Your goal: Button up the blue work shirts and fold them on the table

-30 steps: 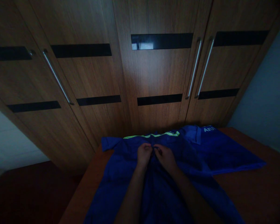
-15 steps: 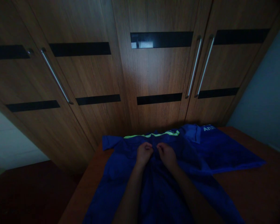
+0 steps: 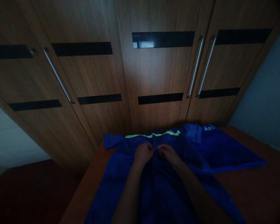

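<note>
A dark blue short-sleeved shirt (image 3: 121,174) with a bright yellow-green reflective strip (image 3: 166,133) lies spread out, its top toward the wardrobe. At its front, below the strip, my left hand (image 3: 143,154) and my right hand (image 3: 168,154) are close together, one on each side of the middle line. The fingers of both are pinched on the shirt's front edges. Whether a button or only fabric is between the fingertips is too dark and small to make out.
Under the shirt is a reddish-brown table (image 3: 238,186). A folded blue garment or bag with white lettering (image 3: 231,152) lies to the right, partly beneath the shirt's sleeve. Behind stands a wooden wardrobe (image 3: 161,71) with black strips and long metal handles (image 3: 196,68).
Both hands stay pinched at the shirt's middle. The left hand has turned slightly and the right has shifted a little. The view has moved slightly.
</note>
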Demonstrator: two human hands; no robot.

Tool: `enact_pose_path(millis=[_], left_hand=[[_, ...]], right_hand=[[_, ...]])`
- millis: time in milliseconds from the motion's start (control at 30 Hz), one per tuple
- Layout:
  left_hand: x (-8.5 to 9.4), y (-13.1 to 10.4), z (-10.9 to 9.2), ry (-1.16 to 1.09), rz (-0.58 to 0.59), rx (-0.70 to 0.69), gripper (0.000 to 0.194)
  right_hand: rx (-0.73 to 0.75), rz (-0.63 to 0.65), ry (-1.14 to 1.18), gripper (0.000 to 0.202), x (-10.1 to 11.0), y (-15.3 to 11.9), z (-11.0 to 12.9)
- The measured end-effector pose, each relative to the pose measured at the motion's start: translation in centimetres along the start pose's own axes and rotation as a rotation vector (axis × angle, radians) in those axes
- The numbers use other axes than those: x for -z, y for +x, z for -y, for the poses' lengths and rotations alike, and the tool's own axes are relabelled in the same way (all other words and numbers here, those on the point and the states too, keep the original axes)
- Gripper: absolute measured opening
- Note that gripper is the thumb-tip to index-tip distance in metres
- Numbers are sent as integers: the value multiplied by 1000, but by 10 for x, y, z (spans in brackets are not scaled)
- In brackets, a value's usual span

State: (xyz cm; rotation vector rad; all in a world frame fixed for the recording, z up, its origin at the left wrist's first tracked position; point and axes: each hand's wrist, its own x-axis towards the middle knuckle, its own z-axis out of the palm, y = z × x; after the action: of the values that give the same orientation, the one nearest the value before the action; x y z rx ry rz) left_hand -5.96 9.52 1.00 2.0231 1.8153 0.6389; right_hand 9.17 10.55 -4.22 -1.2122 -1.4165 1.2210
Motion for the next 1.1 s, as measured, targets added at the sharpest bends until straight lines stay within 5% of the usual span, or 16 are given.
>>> enact_pose_path(millis=[233,633,900,1100], left_hand=[[26,2,-3,77,-22,-46,22],[0,-6,4,229,44,-118,28],[-11,-16,15,211,49,-155,24],[-13,-11,13,186,71,-165,22]], right_hand=[[19,124,-63,25,8,-10,6],[1,324,-505,19,16,-75,16],[-13,110,-938,13,16,-74,54],[152,-90,-1038,28,-17,-51,86]])
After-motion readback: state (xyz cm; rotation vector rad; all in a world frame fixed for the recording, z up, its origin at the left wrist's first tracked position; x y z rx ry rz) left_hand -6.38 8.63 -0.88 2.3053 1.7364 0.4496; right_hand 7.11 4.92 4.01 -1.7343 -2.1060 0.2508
